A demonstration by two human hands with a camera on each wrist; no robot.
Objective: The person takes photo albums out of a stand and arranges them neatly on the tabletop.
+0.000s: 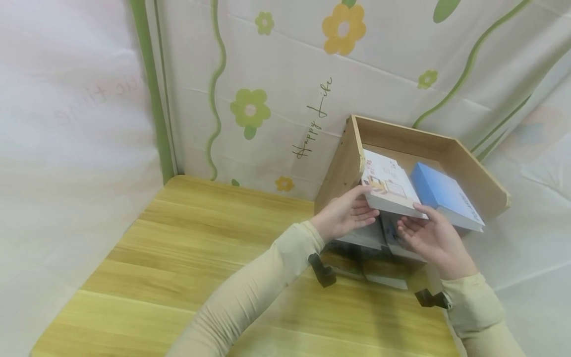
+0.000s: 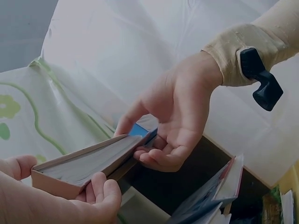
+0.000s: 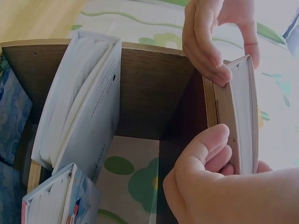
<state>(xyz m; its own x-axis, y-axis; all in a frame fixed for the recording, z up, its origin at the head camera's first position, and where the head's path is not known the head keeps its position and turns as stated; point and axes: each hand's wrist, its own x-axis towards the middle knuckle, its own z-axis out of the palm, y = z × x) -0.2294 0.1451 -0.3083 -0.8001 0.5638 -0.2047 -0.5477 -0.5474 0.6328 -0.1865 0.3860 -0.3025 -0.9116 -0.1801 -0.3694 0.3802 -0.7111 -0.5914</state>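
Note:
A white book point(image 1: 389, 182) with a printed picture on its cover lies on the top board of a small wooden shelf point(image 1: 339, 171), its near edge towards me. My left hand point(image 1: 345, 214) pinches its left corner, thumb above and fingers underneath. At the right corner, my right hand point(image 1: 436, 240) grips the same book in a like way. The left wrist view shows the book's page edges point(image 2: 93, 163) between both hands. Just right of it on the top board lies a blue book point(image 1: 446, 194), apart from my fingers in the head view.
Below the top board, more books point(image 3: 77, 102) stand in the shelf's lower compartments. The shelf rests at the right of a wood-grain table point(image 1: 187, 267). A flower-print cloth point(image 1: 276, 74) hangs behind. Black clips point(image 1: 322, 270) are on both sleeves.

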